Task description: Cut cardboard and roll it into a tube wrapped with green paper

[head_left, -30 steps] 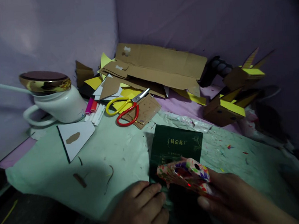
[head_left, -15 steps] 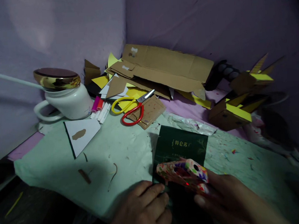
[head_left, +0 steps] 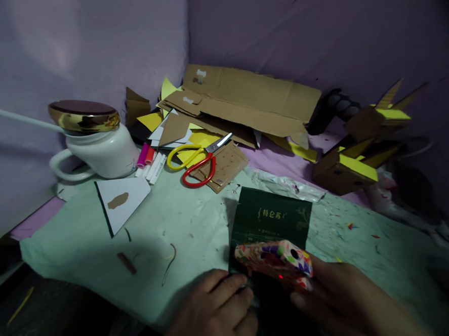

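Note:
My right hand [head_left: 342,292] is wrapped round a flower-patterned hot glue gun [head_left: 271,254] with a small red light glowing on its side. Below the gun lies a dark green cardboard piece [head_left: 272,205] with gold lettering, its upper part tilted up along a fold. My left hand [head_left: 225,310] has its fingers bent together over the left edge of this cardboard, holding it against the table; its thumb is hidden. The gun's nozzle and the near part of the cardboard are lost in shadow.
Scissors [head_left: 199,159] with yellow and red handles lie on cardboard scraps. A lidded white mug [head_left: 107,152], markers [head_left: 154,164] and a white card triangle [head_left: 122,202] are at left. Flattened brown cardboard [head_left: 251,100] is behind; boxes with yellow tops [head_left: 346,173] stand right.
Almost nothing differs. The glue gun has turned very slightly in my right hand, while my left hand stays on the green cardboard.

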Available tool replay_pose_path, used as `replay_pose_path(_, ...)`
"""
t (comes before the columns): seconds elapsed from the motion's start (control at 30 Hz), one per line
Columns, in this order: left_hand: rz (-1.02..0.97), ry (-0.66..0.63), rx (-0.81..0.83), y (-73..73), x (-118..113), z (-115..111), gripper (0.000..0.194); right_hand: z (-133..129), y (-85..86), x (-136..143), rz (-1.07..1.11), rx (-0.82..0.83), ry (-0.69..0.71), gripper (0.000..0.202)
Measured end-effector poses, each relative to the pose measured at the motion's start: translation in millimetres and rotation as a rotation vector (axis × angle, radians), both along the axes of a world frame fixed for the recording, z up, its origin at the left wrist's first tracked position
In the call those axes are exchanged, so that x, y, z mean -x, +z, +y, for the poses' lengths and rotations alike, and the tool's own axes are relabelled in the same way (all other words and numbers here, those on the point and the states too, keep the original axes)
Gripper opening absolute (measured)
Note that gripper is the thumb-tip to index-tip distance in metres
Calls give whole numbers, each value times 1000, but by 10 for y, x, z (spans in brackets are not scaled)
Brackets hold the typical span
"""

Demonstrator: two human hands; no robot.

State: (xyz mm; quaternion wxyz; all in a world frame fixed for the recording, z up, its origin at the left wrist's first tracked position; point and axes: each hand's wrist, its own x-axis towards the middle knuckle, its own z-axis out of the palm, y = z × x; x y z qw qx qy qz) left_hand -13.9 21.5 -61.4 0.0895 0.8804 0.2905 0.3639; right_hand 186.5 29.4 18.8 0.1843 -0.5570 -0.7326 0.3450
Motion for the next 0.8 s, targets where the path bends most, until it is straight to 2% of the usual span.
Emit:
replay_pose_path(0.27, 11, -9, 12, 28, 16, -1, 30, -38, -28, -83, -37, -23, 30, 29)
replay_pose_path(0.5, 0, -20, -15, 58, 21, 9, 33, -144, -142, -216, 53, 95, -32, 34)
replay_pose_path(0.67, 9, -25, -22, 86, 50, 23, 34, -163, -97, -203, 153, 148, -90, 31)
replay_pose_path(0.8, -7, -20, -23, 72, 35, 26, 35, -200, -63, -282, 74, 124, -56, 34)
